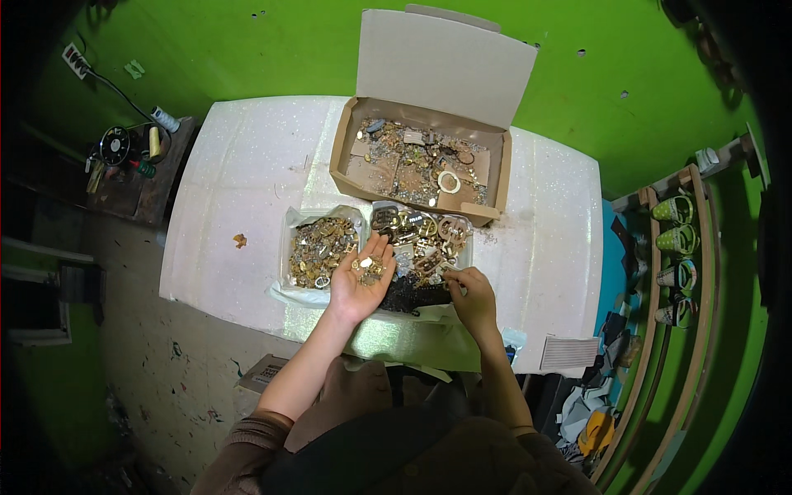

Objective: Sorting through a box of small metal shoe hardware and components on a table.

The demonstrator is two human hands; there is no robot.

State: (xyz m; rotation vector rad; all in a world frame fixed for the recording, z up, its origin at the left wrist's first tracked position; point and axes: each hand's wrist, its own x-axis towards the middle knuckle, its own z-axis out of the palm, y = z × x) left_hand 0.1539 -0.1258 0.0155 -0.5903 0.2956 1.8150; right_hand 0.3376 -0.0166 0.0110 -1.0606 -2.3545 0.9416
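My left hand (360,289) is turned palm up and cupped, carrying a small heap of gold and silver metal pieces (369,266). It hovers between two containers. To its left is a plastic-lined tray (283,285) heaped with small gold and silver metal fittings (318,247). On its right lies a second tray (472,247) of buckles (429,262) and other larger fittings, with a tangle of black beads or chain (408,294) at the front. Over that tray's right edge my right hand (472,299) is closed in a pinch; what its fingertips hold is too small to make out.
Behind the trays stands an open cardboard box (338,169) with scattered metal bits inside. A yellow-brown scrap (240,240) lies on the white table (223,181). Sandals (678,240) sit on a wooden rack at right. A small side table (148,194) is at left.
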